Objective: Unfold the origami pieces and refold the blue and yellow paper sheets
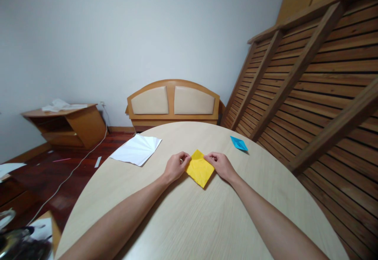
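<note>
A folded yellow sheet of paper (201, 171), roughly diamond-shaped with a corner pointing toward me, is between my hands over the round table (183, 220). My left hand (176, 166) pinches its left upper edge with thumb and fingers. On the opposite side, my right hand (221, 166) grips the right upper edge in the same way. The far tip of the paper sticks up between the two hands, with a crease across it below. Its underside is hidden.
A creased white sheet (137, 150) lies at the table's left edge. Toward the far right rests a folded blue paper piece (239, 143). Beyond the table stand a headboard (171, 116) and a low cabinet (75, 128). Wooden slatted panels (295, 91) lean on the right.
</note>
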The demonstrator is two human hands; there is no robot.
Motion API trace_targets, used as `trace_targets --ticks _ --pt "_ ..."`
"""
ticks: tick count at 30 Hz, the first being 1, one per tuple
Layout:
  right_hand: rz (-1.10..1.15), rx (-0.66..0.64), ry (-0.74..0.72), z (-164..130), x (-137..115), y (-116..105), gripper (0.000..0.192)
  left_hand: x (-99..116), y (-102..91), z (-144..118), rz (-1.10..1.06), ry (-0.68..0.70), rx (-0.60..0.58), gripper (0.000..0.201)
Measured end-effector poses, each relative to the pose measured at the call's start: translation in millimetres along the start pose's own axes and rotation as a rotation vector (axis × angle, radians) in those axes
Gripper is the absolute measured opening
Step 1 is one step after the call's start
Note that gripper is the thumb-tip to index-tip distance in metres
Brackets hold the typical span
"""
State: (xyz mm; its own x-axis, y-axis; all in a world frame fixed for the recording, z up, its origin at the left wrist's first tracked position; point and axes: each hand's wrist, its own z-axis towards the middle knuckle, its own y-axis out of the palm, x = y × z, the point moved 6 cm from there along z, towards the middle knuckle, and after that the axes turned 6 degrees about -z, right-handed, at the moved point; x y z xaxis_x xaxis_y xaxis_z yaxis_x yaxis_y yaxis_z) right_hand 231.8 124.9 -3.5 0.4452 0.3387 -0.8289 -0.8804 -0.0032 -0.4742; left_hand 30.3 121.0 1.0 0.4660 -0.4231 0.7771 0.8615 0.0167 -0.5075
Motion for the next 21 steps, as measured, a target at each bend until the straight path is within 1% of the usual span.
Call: trace_targets --ticks 5,7,11,13,16,21 --pt "0.043 -0.052 -0.057 -5 -8 1 0.032 1 3.2 -3 0.042 -0.014 -0.064 0.027" --pt "0.027 -0.081 -0.062 -7 -10 3 0.031 1 4.0 -4 0.022 -0.014 -0.073 0.027" --pt "-0.023 -0.16 -0.11 -10 -14 10 0.029 7 5.4 -4 -0.045 0.04 -0.093 0.028" --pt "-0.035 -0.18 -0.131 -11 -16 12 0.029 7 4.8 -3 -0.047 0.042 -0.085 0.029" --pt "-0.032 -0.155 -0.12 -8 -15 10 0.028 3 1.8 -2 -0.032 0.01 -0.035 0.03" --pt "-0.018 -0.058 -0.061 -1 -3 1 0.03 -6 -2.5 1 -0.021 -0.036 0.051 0.03"
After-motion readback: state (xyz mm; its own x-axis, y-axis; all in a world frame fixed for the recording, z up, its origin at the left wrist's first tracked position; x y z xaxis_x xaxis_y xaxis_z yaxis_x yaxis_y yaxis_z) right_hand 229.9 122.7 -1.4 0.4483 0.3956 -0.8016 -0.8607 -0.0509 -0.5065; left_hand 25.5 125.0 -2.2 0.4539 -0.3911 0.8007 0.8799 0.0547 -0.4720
